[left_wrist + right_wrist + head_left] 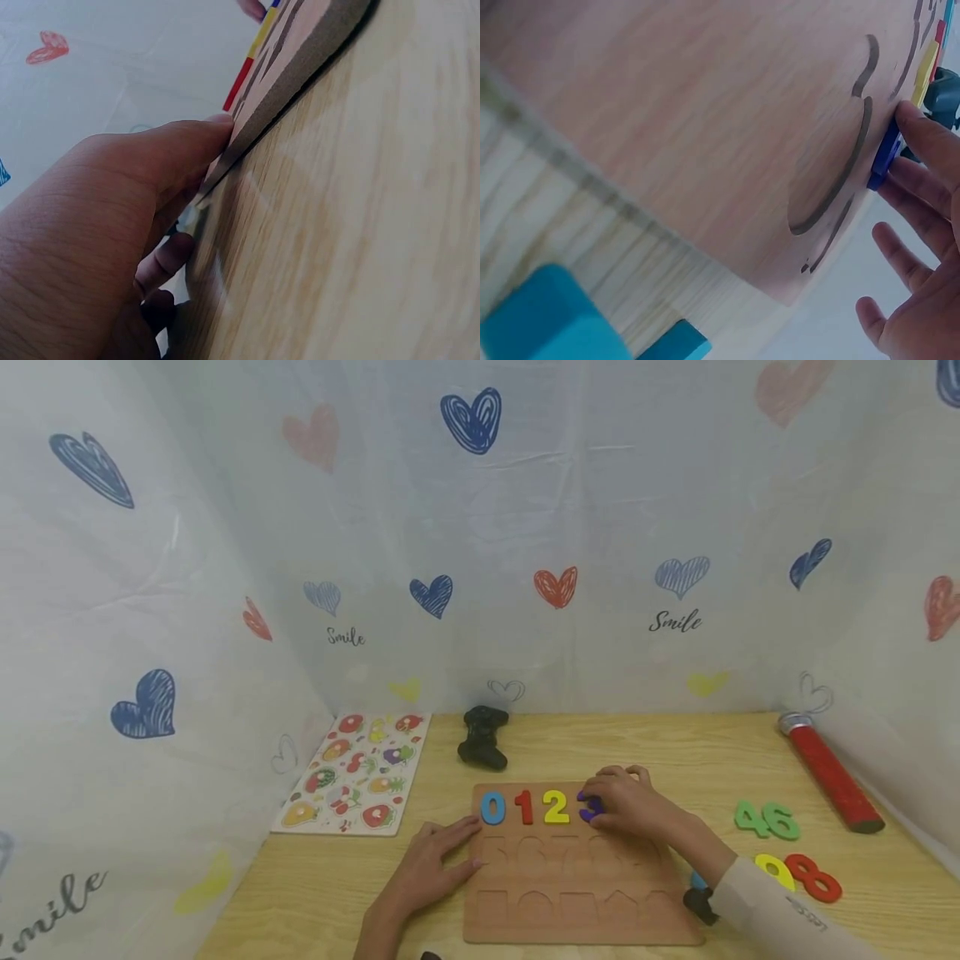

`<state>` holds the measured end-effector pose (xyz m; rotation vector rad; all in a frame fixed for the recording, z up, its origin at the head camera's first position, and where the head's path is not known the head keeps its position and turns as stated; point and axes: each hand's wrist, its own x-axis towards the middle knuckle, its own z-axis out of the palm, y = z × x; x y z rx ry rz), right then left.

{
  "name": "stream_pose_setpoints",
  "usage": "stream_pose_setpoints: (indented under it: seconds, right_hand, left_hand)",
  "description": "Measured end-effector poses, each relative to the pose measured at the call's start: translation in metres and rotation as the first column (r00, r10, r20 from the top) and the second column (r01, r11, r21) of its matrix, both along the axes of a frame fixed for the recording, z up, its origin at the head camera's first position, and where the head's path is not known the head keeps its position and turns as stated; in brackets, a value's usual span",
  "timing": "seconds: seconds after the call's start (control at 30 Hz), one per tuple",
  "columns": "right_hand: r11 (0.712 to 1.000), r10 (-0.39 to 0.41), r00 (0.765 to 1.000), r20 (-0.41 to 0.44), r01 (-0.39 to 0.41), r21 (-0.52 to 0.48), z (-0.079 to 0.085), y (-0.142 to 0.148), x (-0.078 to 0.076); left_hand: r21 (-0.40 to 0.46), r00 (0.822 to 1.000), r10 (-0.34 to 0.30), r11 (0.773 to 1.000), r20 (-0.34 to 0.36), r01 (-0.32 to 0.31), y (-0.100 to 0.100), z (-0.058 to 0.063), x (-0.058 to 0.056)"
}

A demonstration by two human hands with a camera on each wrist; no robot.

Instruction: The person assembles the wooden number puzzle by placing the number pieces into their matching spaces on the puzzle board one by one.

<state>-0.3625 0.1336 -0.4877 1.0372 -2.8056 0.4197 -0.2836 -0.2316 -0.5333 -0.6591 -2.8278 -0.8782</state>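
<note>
A wooden number puzzle board point(516, 927) lies on the table. Blue 0 point(492, 807), red 1 point(524, 807) and yellow 2 point(556, 807) pieces sit along its top row. My right hand point(633, 802) pinches the purple number 3 piece point(592, 810) at the row's fourth place. In the right wrist view its thumb and fingertips hold the number 3 piece point(885, 154) by the sides; whether it is fully seated is hard to tell. My left hand point(435, 864) rests at the board's left edge, its thumb and forefinger touching the rim, as the left wrist view also shows.
Green 4 point(752, 819) and 6 point(781, 821), yellow 9 point(775, 870) and red 8 point(813, 877) pieces lie right of the board. A blue piece is partly hidden by the right sleeve. Behind are a fruit puzzle board point(352, 777), a black game controller point(483, 739) and a red cylinder point(832, 774).
</note>
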Motion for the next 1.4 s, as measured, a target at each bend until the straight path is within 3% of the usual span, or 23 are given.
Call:
stream_pose_setpoints:
  seconds: [0.6,0.9,1.13,1.4]
  right_hand:
    - [0.999,-0.041,0.989,-0.145,0.041,-0.002,0.011,0.047,0.021]
    - [0.993,-0.119,0.985,-0.122,0.115,-0.034,0.014,0.081,0.034]
    - [0.992,-0.128,0.977,-0.169,0.123,-0.038,0.012,0.102,0.038]
    - [0.985,-0.169,0.974,-0.15,0.164,-0.047,0.014,0.122,0.044]
  left_hand:
    - [0.016,0.999,-0.003,1.0,-0.046,0.004,-0.001,0.001,0.003]
    - [0.011,1.0,0.0,1.0,-0.026,0.001,-0.001,-0.001,0.002]
    - [0.011,1.0,0.006,1.0,-0.028,-0.005,0.0,0.002,0.003]
    - [0.031,0.998,0.006,1.0,-0.064,-0.004,0.002,0.002,0.003]
